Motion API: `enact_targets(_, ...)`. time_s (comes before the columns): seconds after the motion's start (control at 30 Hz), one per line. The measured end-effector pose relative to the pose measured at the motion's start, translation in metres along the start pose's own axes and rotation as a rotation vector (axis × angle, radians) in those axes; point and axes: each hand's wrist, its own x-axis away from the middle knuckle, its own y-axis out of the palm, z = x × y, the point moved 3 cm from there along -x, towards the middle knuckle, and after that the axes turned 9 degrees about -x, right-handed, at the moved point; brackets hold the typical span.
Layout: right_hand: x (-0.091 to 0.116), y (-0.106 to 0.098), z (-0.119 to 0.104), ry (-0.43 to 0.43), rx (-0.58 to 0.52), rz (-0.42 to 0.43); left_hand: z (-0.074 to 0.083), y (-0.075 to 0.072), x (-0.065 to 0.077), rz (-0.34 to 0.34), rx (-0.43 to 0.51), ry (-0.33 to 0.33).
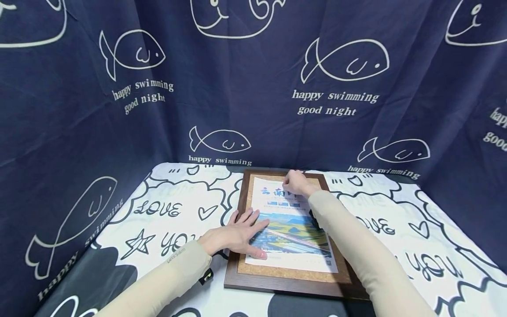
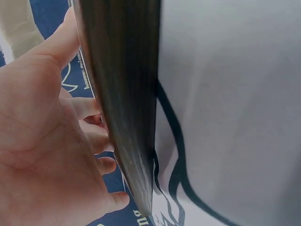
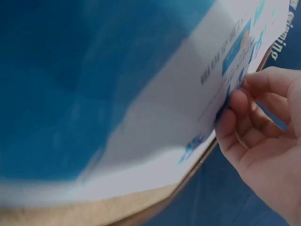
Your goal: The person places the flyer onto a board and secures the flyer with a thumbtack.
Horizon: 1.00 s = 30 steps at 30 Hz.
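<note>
A printed poster (image 1: pixel 291 260), with blue characters and a landscape picture, lies on a cork board (image 1: pixel 273 272) in a dark brown wooden frame (image 1: pixel 285 285). My left hand (image 1: pixel 239 235) rests on the poster's left side, fingers spread. In the left wrist view that hand (image 2: pixel 42 136) lies over the frame's edge (image 2: pixel 124 94). My right hand (image 1: pixel 298 182) is at the poster's upper right, fingers curled in. Close up, the right hand (image 3: pixel 263 127) has its thumb and fingertips together at the poster's surface (image 3: pixel 155 127); whether they pinch something small is hidden.
The framed board lies on a black-and-white patterned cloth (image 1: pixel 158 211) with lettering, hearts and a star. Behind and at both sides hangs a dark blue curtain (image 1: pixel 261 101) with fish drawings. The board's far edge lies close to it.
</note>
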Motion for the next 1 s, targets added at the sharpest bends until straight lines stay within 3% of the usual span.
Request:
enact_targets(0.2, 0.008, 0.001, -0.008, -0.017, 0.041, -0.107, -0.002, 0.001, 0.001, -0.002, 0.003, -0.006)
enact_targets(0.6, 0.019, -0.018, 0.010, 0.062, -0.012, -0.115, 0.001, 0.002, -0.004, 0.009, 0.000, 0.028)
enact_targets(0.73, 0.027, -0.033, 0.012, 0.045, -0.032, -0.068, -0.001, 0.003, -0.007, 0.020, -0.006, 0.033)
enact_targets(0.9, 0.041, -0.056, 0.006, -0.074, -0.025, 0.029, -0.009, 0.007, -0.006, 0.053, 0.018, 0.063)
enact_targets(1.0, 0.051, -0.074, 0.000, -0.168, -0.008, 0.129, -0.018, 0.004, -0.004, 0.105, 0.058, 0.084)
